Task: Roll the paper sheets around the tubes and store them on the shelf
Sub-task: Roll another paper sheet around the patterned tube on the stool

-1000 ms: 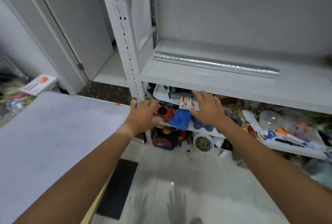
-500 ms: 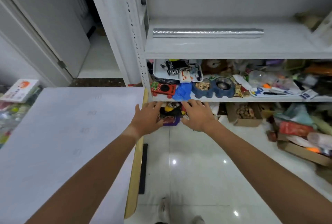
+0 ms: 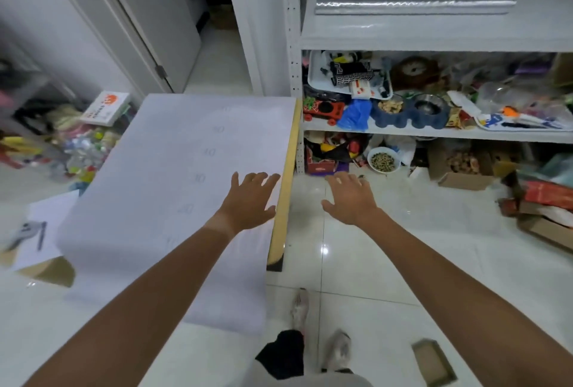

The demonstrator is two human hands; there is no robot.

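A silver roll (image 3: 415, 5) lies lengthwise on the upper white shelf (image 3: 434, 34) at the top right. A large pale sheet (image 3: 173, 194) with faint numbers covers the wooden table (image 3: 286, 182) on the left and hangs over its near edge. My left hand (image 3: 249, 200) hovers with spread fingers above the sheet's right side, close to the table edge. My right hand (image 3: 352, 197) is spread flat in the air over the floor, right of the table. Neither hand holds anything. No loose tube is visible.
The lower shelves hold toys, a blue double pet bowl (image 3: 409, 112) and clutter. Cardboard boxes (image 3: 465, 169) and a bowl of pellets (image 3: 384, 160) sit on the glossy tile floor. A smaller paper with a tool (image 3: 28, 233) lies at the table's left. A door (image 3: 155, 14) stands open behind.
Both hands have drawn back from the shelf toward me and lowered. The view has stepped away from the shelf, so the table and its sheet now fill the left.
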